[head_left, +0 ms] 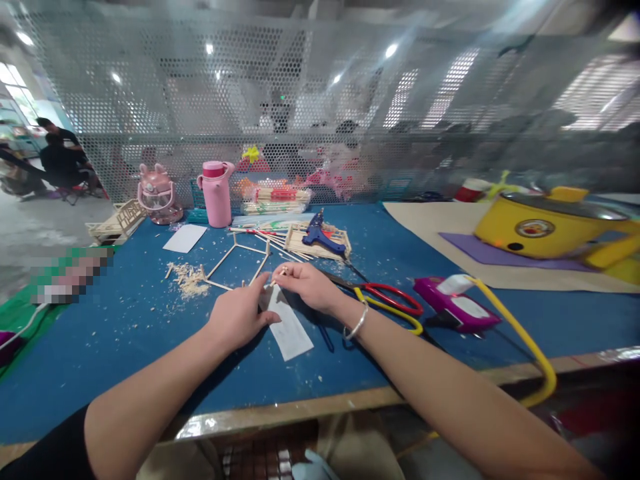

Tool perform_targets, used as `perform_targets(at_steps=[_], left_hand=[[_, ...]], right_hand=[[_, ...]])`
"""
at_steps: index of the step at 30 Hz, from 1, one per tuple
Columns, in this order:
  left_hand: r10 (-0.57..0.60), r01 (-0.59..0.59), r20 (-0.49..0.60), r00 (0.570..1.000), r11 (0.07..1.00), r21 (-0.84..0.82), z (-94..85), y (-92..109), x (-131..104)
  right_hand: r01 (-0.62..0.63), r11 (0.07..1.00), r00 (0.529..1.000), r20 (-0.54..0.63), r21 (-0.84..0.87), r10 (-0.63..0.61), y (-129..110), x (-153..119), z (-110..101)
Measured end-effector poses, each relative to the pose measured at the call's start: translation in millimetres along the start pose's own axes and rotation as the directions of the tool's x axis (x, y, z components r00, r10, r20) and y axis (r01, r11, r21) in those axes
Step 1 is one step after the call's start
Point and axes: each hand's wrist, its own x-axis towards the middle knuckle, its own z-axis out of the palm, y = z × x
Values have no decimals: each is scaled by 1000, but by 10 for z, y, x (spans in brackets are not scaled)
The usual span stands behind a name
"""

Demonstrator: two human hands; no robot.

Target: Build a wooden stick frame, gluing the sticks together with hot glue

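Note:
My right hand [310, 285] pinches a small pale wooden stick [284, 271] between thumb and fingertips, above a strip of white paper [291, 333]. Close beside it, my left hand [237, 312] has its thumb and index finger apart, the thumb over the paper's edge; its other fingers are partly hidden. Just beyond both hands lies a frame of thin wooden sticks [220, 263], its near side partly covered by the left hand. A blue glue gun [320, 235] rests on a flat wooden stick panel [295, 239] behind the right hand.
Scissors with red and yellow handles [395, 298] and a purple device [457, 305] lie right on the blue table [150, 360]. Wood scraps [191, 279] lie left. A pink bottle [217, 197] stands behind, before a perforated metal screen [190, 100]. A yellow pot [530, 227] stands far right.

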Motion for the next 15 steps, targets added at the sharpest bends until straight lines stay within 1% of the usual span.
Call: perform_targets(at_steps=[1, 3, 5, 8, 12, 15], left_hand=[[13, -15, -34, 999, 999, -43, 0, -6, 0], [38, -55, -104, 994, 985, -165, -3, -15, 4], [54, -97, -144, 988, 943, -318, -2, -21, 10], [62, -122, -137, 989, 865, -487, 3, -20, 19], [136, -192, -138, 981, 787, -587, -6, -2, 6], [154, -267, -241, 958, 779, -568, -8, 4, -20]], right_hand=[[-21, 993, 1000, 23, 112, 18, -4, -4, -6], [-55, 967, 997, 67, 250, 39, -18, -22, -8], [-79, 944, 993, 106, 319, 47, -30, -42, 0], [-107, 911, 987, 156, 398, 48, -36, -61, 12], [-112, 839, 983, 182, 532, 15, -52, -71, 27], [-85, 775, 992, 124, 627, 9, -75, -76, 54]])
